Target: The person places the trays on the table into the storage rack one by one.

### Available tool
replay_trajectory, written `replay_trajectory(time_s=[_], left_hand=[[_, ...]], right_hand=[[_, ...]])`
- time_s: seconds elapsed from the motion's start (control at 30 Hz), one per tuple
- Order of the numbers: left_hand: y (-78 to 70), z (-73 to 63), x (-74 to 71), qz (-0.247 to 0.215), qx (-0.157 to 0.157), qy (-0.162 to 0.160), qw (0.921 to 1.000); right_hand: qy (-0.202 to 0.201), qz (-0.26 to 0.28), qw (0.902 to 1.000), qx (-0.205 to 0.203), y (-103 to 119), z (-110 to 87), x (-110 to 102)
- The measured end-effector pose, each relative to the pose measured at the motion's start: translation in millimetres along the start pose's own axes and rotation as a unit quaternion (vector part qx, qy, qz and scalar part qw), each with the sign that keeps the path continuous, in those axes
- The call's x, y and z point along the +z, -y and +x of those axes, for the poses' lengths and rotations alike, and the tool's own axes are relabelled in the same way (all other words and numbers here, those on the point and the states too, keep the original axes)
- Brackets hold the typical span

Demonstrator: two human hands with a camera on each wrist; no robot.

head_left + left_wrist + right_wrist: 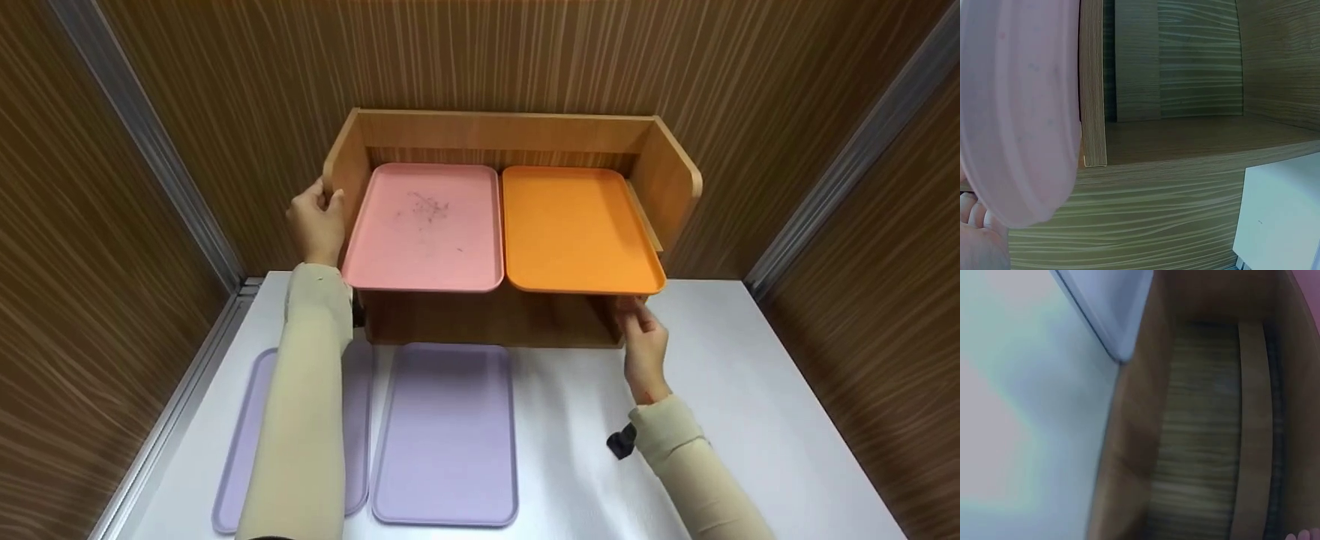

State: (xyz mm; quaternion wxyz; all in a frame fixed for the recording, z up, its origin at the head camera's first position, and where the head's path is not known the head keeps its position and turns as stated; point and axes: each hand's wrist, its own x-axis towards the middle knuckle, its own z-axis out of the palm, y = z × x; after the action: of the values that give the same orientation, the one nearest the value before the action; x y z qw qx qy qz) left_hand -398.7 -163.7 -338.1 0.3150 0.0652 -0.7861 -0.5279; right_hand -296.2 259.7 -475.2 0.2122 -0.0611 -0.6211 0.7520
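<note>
A two-level wooden desk shelf stands against the back wall. On its upper board lie a pink tray with dark marks and, beside it, an orange tray. Both trays overhang the front of the board. My left hand grips the front edge of the shelf's left side panel, close to the pink tray. At the right, my right hand holds the shelf's right side just under the orange tray's front corner, its fingertips partly hidden there. The lower compartment shows no objects inside.
Two lilac trays lie on the white table in front of the shelf. One lilac tray is fully visible; the other lilac tray is partly covered by my left arm. Wood-patterned walls enclose the table at the back and sides.
</note>
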Motion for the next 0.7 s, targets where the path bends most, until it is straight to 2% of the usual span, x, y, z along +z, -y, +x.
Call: replay_trajectory(time_s=[0.2,0.47,0.7], left_hand=[[0.8,-0.1,-2.1,-0.006,0.001,0.004,1.0000],[0.3,-1.1,-2.5,-0.006,-0.004,0.001,1.0000],[-0.2,0.0,-1.2,0.001,0.007,-0.002,1.0000]], right_hand=[[0.038,-0.036,0.9984,0.021,-8.6,-36.2,12.6],[0.045,-0.050,0.9956,0.065,-39.0,-64.3,18.6],[0.066,-0.047,0.9951,0.057,-56.9,-86.0,25.1]])
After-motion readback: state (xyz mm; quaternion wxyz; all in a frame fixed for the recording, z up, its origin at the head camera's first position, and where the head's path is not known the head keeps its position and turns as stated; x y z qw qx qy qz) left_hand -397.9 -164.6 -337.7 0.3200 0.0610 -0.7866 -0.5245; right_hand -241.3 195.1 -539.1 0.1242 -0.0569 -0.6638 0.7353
